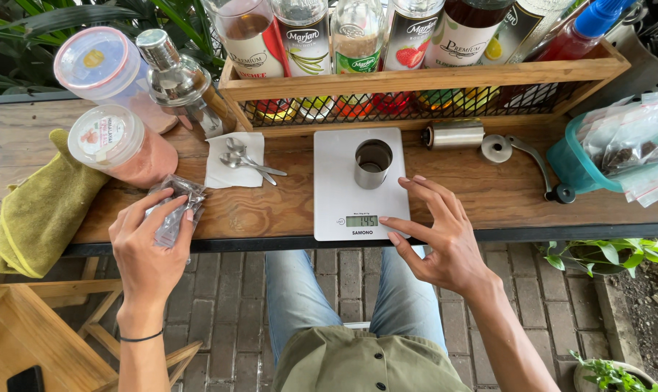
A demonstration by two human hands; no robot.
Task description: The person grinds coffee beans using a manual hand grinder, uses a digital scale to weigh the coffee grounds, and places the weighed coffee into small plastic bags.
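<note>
Left hand [151, 243] clutches bag [175, 210]; right hand [436, 236] touches scale [336, 167].

a metal cup [373, 163] stood on a kitchen scale [359, 185] at the middle of the surface [271, 210]. left of the scale two spoons [245, 160] lay on a napkin [233, 161]. behind them stood a crate [423, 91] of bottles [358, 33]; a hand grinder [456, 135] lay right of the scale.

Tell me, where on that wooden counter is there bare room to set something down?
Bare wood lies between the white paper napkin and the white kitchen scale, and right of the scale below the steel hand grinder. The left end is crowded with pink-filled tubs and a green cloth.
</note>
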